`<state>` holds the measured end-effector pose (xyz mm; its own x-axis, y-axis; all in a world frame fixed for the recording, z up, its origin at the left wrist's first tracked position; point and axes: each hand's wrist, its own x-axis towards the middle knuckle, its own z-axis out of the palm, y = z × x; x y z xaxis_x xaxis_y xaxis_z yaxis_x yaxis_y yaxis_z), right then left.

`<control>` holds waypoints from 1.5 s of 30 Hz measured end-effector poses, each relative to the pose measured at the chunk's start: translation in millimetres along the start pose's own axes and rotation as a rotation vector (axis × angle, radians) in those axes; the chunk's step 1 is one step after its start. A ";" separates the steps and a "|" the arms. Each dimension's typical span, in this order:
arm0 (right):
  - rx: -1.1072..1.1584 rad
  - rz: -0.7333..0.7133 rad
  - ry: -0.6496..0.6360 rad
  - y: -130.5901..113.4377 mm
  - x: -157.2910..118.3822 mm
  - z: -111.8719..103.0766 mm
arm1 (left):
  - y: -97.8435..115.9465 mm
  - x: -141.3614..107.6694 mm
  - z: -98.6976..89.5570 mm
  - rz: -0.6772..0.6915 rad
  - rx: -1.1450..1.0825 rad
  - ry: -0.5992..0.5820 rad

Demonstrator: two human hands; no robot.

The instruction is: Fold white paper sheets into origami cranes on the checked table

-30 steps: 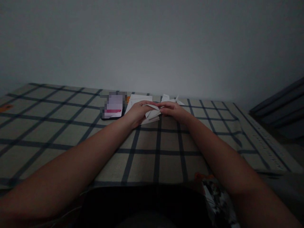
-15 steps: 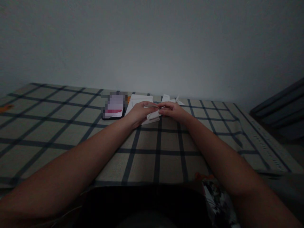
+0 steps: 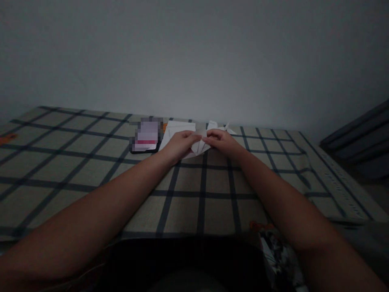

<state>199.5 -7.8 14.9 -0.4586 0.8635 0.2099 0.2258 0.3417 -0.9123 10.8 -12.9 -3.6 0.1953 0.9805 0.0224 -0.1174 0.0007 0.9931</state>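
A piece of white folded paper (image 3: 199, 147) is held between my two hands over the checked cloth. My left hand (image 3: 181, 142) pinches its left side, thumb on top and pointing right. From the other side my right hand (image 3: 221, 140) grips the paper, with thumb and fingers close together. Creases and an angled fold show between the thumbs; the fingers beneath are partly hidden. White sheets (image 3: 179, 126) lie behind and under my left hand. Just beyond my right hand sits another folded white paper shape (image 3: 229, 129) with pointed ends.
A phone (image 3: 146, 136) with a lit, pixelated screen lies left of the papers. The checked cloth (image 3: 188, 182) covers the table up to the grey wall (image 3: 194, 61). Dark slanted panels (image 3: 361, 138) stand at the right. A patterned item (image 3: 282, 259) is near my right forearm.
The paper between my hands was curved over in a loop; now it lies flatter, with angled creases and a part rising between the thumbs. My hands have barely shifted.
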 end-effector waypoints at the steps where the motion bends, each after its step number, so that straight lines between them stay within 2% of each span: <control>1: 0.015 0.012 -0.001 1.1 0.7 -0.8 | -0.6 1.0 0.1 -0.008 -0.041 -0.007; 4: 0.036 0.028 0.004 4.6 2.6 -2.4 | -1.1 2.5 0.2 -0.022 -0.104 -0.017; 10: 0.030 0.021 0.029 8.0 2.8 -2.3 | 0.3 -1.7 -1.0 0.016 0.035 -0.022; 14: 0.021 0.035 0.066 7.8 1.9 -2.6 | 3.8 -6.0 0.4 0.008 0.047 -0.067; 18: -0.019 0.015 0.043 7.6 2.6 -2.8 | 6.7 -7.9 2.0 0.046 0.098 -0.091; 24: -0.049 -0.017 0.032 10.8 4.7 -1.9 | 5.8 -8.3 1.2 0.090 0.126 -0.066; 33: 0.024 -0.058 0.105 10.7 4.8 -1.2 | 15.8 -13.2 8.3 -0.023 0.127 -0.032; 39: 0.071 -0.034 0.102 11.7 6.0 -0.3 | 7.5 -7.3 2.5 0.112 0.228 -0.035; 45: 0.091 -0.007 0.078 12.3 5.6 0.9 | 11.7 -10.6 3.2 0.124 0.286 -0.011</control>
<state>198.9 0.9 4.5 -0.3904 0.8888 0.2401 0.1418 0.3157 -0.9382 10.5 -23.9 8.2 0.2078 0.9673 0.1454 0.1369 -0.1759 0.9748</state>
